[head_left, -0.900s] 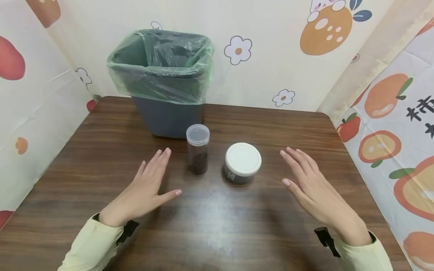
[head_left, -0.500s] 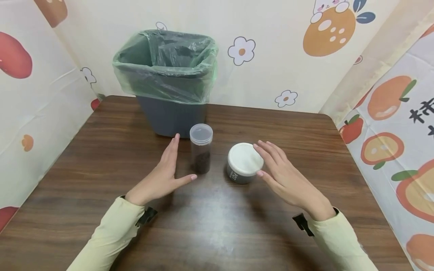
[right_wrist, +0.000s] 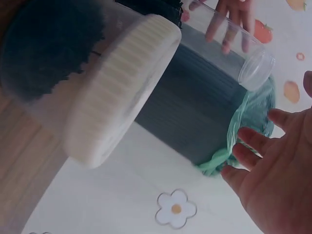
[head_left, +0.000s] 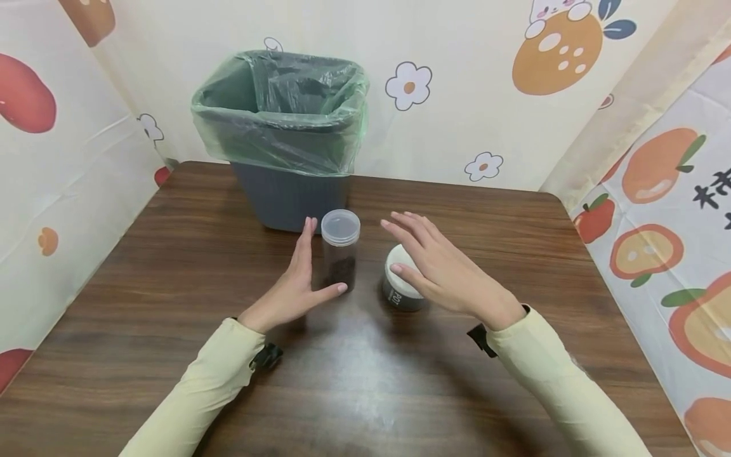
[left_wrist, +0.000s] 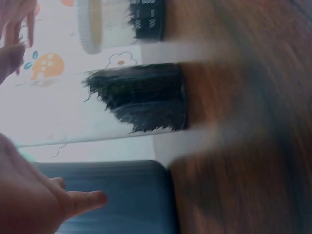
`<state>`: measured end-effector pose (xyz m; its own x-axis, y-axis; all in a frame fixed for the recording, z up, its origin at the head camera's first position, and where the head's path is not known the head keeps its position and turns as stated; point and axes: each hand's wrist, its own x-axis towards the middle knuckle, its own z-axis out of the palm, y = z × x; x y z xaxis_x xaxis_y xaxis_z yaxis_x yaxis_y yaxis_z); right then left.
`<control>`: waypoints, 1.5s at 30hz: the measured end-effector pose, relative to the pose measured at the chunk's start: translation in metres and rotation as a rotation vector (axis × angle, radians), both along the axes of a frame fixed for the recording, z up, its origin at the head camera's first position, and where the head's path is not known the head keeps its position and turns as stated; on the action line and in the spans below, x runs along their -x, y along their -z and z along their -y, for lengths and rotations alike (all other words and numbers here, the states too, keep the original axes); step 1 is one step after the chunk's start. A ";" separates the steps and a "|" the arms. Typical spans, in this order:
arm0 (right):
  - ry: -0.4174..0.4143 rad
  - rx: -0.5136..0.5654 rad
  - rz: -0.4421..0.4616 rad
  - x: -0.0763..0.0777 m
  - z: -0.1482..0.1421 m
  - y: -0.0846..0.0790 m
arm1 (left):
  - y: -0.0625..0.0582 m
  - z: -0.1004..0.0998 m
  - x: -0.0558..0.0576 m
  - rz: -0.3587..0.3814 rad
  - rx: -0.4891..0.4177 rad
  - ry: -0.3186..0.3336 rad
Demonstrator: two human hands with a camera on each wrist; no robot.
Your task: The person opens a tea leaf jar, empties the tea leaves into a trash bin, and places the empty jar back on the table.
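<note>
A tall clear jar point(head_left: 341, 251) with a translucent lid stands upright on the table; dark shreds point(left_wrist: 141, 100) fill its lower part. My left hand point(head_left: 294, 289) is close at its left side, fingers straight and thumb reaching in front, apparently not gripping it. To the right stands a short clear jar point(head_left: 400, 297) with a ribbed white lid point(right_wrist: 124, 92) and dark contents. My right hand point(head_left: 442, 266) hovers over that short jar, fingers extended toward the tall one, and hides part of the lid. Whether the left fingers touch the tall jar is unclear.
Behind the tall jar stands a dark blue-grey bin point(head_left: 285, 197) lined with a green plastic bag point(head_left: 280, 143). The brown wooden table point(head_left: 354, 393) is backed by a printed cloth point(head_left: 440, 127) with fruit and flower pictures.
Both hands have moved inward. The left hand has come up beside the tall jar, and the right hand has moved left over the short jar's lid. The jars have stayed put.
</note>
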<state>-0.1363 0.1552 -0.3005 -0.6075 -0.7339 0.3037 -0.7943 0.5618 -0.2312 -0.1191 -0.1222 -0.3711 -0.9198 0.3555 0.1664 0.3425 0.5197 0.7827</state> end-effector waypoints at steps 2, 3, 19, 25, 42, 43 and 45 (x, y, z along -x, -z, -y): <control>-0.031 -0.001 -0.024 0.006 0.008 -0.003 | 0.001 -0.003 0.003 -0.029 -0.041 -0.003; -0.046 -0.003 -0.037 0.009 0.013 -0.004 | 0.001 -0.004 0.005 -0.040 -0.060 -0.003; -0.102 -0.148 -0.099 0.037 0.070 -0.022 | 0.008 -0.018 0.019 -0.028 -0.293 0.028; -0.083 -0.245 -0.213 0.041 0.091 -0.026 | 0.010 -0.021 0.021 -0.008 -0.307 0.026; -0.042 -0.207 -0.330 0.052 0.102 -0.009 | 0.018 -0.028 0.032 0.076 -0.343 0.116; -0.047 -0.201 -0.324 0.053 0.102 -0.009 | 0.019 -0.028 0.032 0.078 -0.349 0.124; -0.054 -0.193 -0.310 0.053 0.101 -0.009 | 0.019 -0.028 0.031 0.079 -0.344 0.130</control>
<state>-0.1897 0.0543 -0.2917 -0.4669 -0.8243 0.3203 -0.8400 0.5266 0.1309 -0.1505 -0.0947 -0.3901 -0.8852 0.4059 0.2272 0.3203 0.1778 0.9305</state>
